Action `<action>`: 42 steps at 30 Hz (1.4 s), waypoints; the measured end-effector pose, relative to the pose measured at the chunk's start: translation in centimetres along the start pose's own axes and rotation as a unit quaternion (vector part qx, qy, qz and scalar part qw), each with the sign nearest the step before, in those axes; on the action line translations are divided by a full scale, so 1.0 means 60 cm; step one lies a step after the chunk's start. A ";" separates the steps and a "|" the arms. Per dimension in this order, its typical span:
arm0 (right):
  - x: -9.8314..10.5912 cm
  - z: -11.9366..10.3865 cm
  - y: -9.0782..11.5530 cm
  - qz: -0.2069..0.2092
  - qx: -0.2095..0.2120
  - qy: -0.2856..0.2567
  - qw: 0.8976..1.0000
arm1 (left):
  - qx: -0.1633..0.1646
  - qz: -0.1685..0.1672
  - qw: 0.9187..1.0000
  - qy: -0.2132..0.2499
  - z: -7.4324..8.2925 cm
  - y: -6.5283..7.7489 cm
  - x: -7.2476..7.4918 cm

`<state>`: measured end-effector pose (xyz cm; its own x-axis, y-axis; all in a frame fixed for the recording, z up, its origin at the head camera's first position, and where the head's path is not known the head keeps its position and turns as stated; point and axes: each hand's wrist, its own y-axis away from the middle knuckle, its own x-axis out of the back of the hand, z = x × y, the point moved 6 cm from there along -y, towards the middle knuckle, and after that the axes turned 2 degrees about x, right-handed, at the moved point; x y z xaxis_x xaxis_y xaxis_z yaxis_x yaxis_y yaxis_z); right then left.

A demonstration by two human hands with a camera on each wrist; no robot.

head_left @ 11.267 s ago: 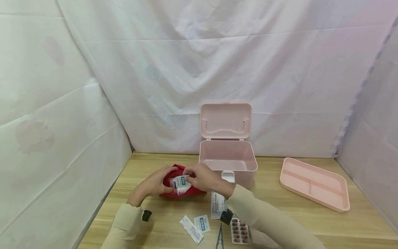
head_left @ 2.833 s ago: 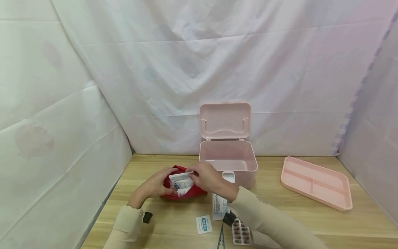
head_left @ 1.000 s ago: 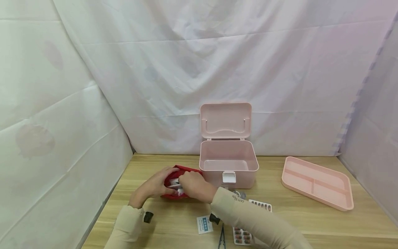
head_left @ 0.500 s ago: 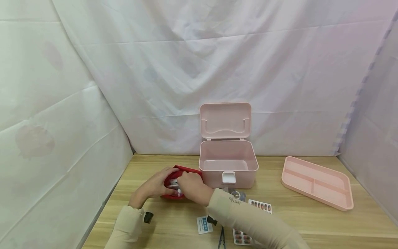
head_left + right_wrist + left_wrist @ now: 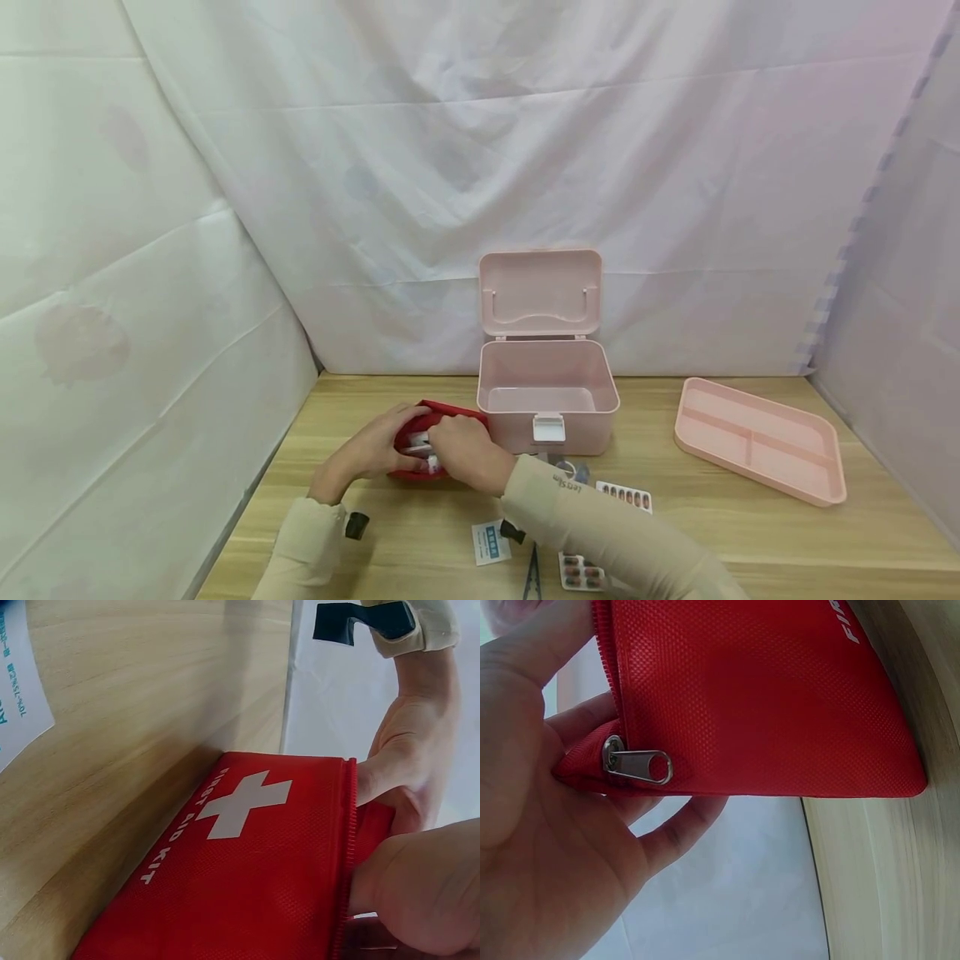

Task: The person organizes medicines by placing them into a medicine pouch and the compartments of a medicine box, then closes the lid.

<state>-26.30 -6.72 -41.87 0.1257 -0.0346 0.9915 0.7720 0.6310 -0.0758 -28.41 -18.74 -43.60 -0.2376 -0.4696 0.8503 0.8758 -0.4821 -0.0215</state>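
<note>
A red zippered first aid pouch (image 5: 459, 410) stands with its mouth spread, at the left front of the pink box. My left hand (image 5: 371, 446) grips the left end of its opening, the thumb at the near side. In the left wrist view the zipper pull (image 5: 641, 766) hangs beside the palm. White packets (image 5: 418, 450) show inside the pouch. My right hand (image 5: 467, 450) reaches into the mouth from the right, its fingertips hidden inside. The right wrist view shows the pouch front (image 5: 247, 900) with a white cross, and the right hand (image 5: 427, 889) sunk past its zipper edge.
The pink box (image 5: 547, 392) stands behind with its lid up. A divided pink tray (image 5: 757, 462) lies at the right. An alcohol pad packet (image 5: 486, 543), tweezers (image 5: 532, 575) and capsule blister packs (image 5: 581, 575) lie in front, partly under the right sleeve.
A narrow white packet left the table, and the right hand brought white packets to the pouch. That hand then sank deeper inside. In the last second both hands have stayed nearly still.
</note>
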 end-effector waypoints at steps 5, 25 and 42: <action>0.006 0.007 0.005 0.004 0.001 -0.015 1.000 | -0.008 0.002 1.000 -0.003 0.001 0.000 0.000; 0.053 0.050 0.089 0.023 0.058 -0.241 0.968 | -0.031 0.012 0.999 -0.008 0.002 0.003 0.002; -0.052 0.042 0.139 -0.135 0.089 -0.359 0.919 | -0.036 0.016 0.999 -0.011 0.006 0.001 0.003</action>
<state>-21.82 0.58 -45.30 -0.5483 0.2723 0.7907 0.5929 0.7934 0.1378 -28.25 -18.60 -43.29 -0.2007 -0.4694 0.8599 0.8504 -0.5192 -0.0849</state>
